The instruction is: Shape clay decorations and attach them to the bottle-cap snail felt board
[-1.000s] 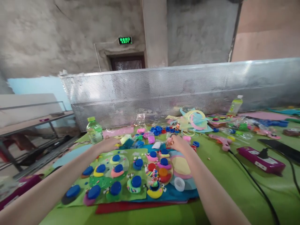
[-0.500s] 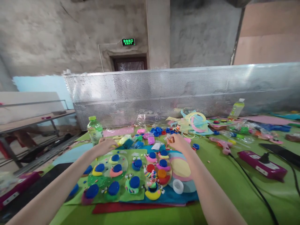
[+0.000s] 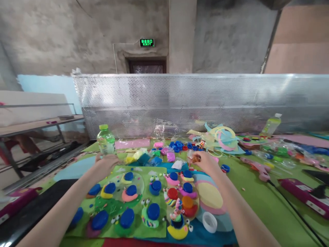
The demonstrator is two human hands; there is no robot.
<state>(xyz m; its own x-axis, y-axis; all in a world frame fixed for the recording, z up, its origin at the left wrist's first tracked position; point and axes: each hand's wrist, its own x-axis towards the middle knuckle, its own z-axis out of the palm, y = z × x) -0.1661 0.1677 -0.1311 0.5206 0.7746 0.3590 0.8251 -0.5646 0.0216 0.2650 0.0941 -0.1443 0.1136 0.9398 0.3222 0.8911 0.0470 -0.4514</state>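
Note:
At the far edge of the decorated green sheet point(image 3: 156, 230), my left hand point(image 3: 108, 163) is lowered beside a green-capped bottle point(image 3: 106, 140); its fingertips are too unclear to read. My right hand point(image 3: 202, 160) is closed around a small brown lump in clear wrapping point(image 3: 195, 158). Between the hands lie wrapped clay packs in yellow, teal point(image 3: 144, 159), blue and pink point(image 3: 170, 157), and a white one point(image 3: 178, 164). Nearer me stand several clay snails with blue caps point(image 3: 153, 211), one with a red cap point(image 3: 172, 193), and a white cap point(image 3: 209, 222).
Blue bottle caps point(image 3: 177, 146) and paper strips point(image 3: 226, 137) lie at the back, before a perforated metal panel point(image 3: 185, 103). To the right are a pink glue gun point(image 3: 260, 168), a purple power strip point(image 3: 305, 195) and another bottle point(image 3: 271, 125). A dark tray-like object point(image 3: 33, 212) is at left.
The view has tilted and shifted, so the table items appear lower and some farther right. My left hand has moved slightly back toward the bottle. My right hand still has the brown lump.

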